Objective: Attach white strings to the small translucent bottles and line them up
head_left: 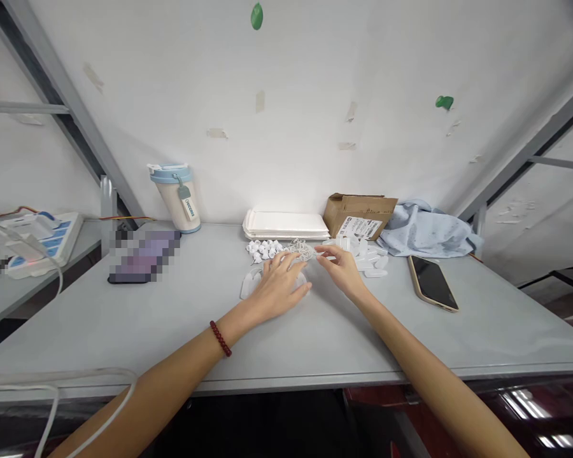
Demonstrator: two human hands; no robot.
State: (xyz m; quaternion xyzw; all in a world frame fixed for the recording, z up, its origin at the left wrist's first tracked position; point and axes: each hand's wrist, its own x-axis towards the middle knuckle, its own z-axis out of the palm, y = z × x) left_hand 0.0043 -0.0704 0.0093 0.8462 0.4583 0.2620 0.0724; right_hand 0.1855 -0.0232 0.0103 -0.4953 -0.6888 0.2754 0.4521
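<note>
Strands [300, 247] lie tangled between white bits [262, 250] and clear pieces [375, 263]; with these piles loose, work seems left, though anything finished is hard to tell. The tangle sits just beyond the left hand [281, 287], fingers loosely spread, and beside the right hand [341, 270], thumb and fingers nearly together; I cannot tell whether either grips anything.

Carton [361, 215] on desk [325, 346]. Left of carton: stack [286, 224], then cup [179, 200]; right: cloth [420, 229]. Before carton: plastic pieces [375, 273]; to its front left, strings [300, 247], then small parts [263, 248]; front right, phone [434, 283].
</note>
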